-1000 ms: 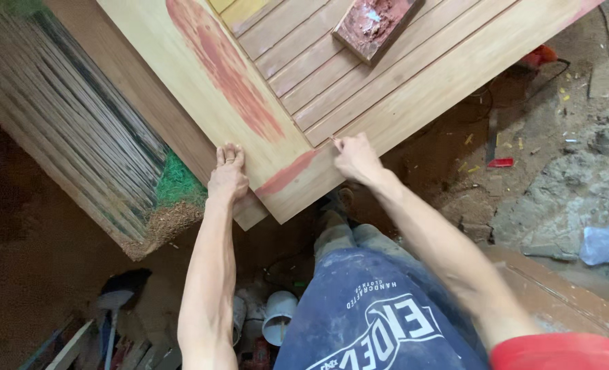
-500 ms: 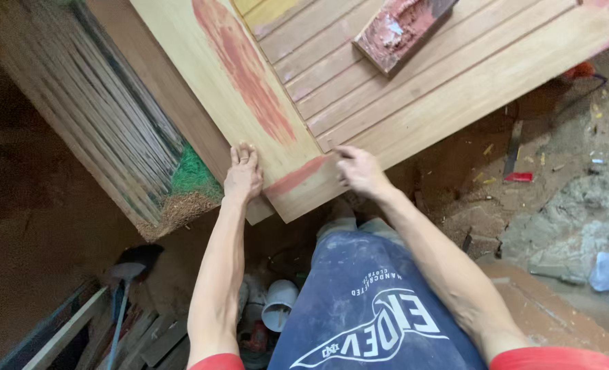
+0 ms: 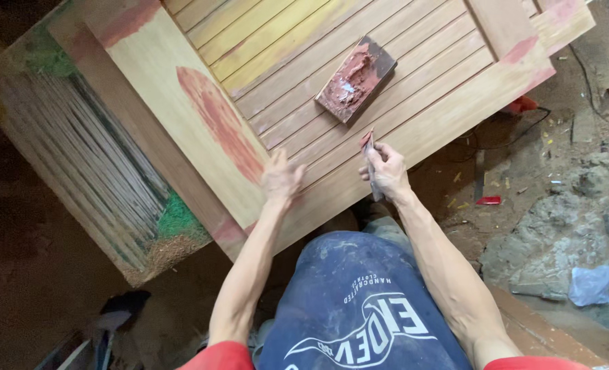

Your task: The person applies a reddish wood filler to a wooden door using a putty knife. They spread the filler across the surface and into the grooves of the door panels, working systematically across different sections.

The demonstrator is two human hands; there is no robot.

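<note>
Soft, even daylight falls on the wooden door panel [image 3: 400, 89], which is the brightest area, without glare. Toward nine and seven o'clock the ground goes dim and reddish brown. The left hand [image 3: 281, 177] shows motion blur; the right hand [image 3: 389, 171] is sharper. Edges look slightly stretched and soft

Both bare arms reach forward from red sleeves, elbows slightly bent. The left hand [image 3: 282, 177] is blurred, fingers spread and loosely extended, palm facing down. The right hand [image 3: 388, 171] is curled, its fingers [image 3: 378, 154] and thumb pinched together, with the wrist nearly straight and the knuckles turned upward.
</note>
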